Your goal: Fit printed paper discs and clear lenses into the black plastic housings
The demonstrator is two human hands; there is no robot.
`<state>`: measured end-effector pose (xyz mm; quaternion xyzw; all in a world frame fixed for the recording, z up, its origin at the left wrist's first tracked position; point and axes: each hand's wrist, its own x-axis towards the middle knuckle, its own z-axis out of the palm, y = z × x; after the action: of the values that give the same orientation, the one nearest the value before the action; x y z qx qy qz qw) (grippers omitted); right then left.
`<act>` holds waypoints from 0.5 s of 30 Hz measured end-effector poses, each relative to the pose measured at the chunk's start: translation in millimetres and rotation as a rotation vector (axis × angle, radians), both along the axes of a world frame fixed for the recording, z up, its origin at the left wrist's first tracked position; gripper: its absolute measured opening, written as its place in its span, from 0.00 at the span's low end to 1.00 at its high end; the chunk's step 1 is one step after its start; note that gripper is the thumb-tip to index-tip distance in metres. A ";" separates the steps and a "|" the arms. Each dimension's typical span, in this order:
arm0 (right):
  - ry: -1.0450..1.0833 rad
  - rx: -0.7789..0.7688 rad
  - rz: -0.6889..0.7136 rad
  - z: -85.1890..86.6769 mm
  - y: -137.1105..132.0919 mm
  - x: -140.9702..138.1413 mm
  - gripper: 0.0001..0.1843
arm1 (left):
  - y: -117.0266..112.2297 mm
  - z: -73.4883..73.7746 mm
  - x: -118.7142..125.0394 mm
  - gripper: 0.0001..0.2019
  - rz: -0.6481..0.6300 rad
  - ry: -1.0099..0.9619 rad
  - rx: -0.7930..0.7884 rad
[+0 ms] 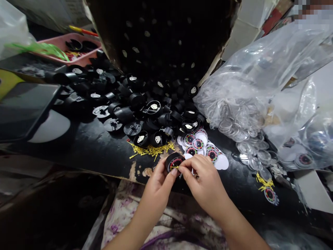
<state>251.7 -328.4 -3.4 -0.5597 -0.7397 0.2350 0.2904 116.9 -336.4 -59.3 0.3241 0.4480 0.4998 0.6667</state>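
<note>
A round black gauge (174,160) sits over the near edge of the black table (88,149), grasped at its rim by the left hand (160,182), its dial facing up and toward the person. Across the dial lies a yellow pointer (174,167), long axis left to right; I see the right hand (205,177) pinching its right end. Far left, a pink tray (88,58) contains black parts and small red-and-yellow pieces. Far centre, black housings (136,100) heap before an open box (218,58). Right, clear discs (230,125) spill from a plastic bag (249,66).
</note>
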 end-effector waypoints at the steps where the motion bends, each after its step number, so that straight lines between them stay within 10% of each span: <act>1: -0.004 -0.007 -0.003 0.2 0.0 0.6 0.05 | -0.4 1.2 -0.9 0.14 -0.015 0.029 0.018; 15: 0.023 -0.008 -0.001 1.9 -8.2 3.6 0.09 | -2.9 11.5 -9.2 0.07 -0.026 0.211 0.155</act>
<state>255.3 -336.7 -1.5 -0.5586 -0.7350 0.2442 0.2968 107.7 -339.3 -47.8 0.4311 0.4717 0.4871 0.5953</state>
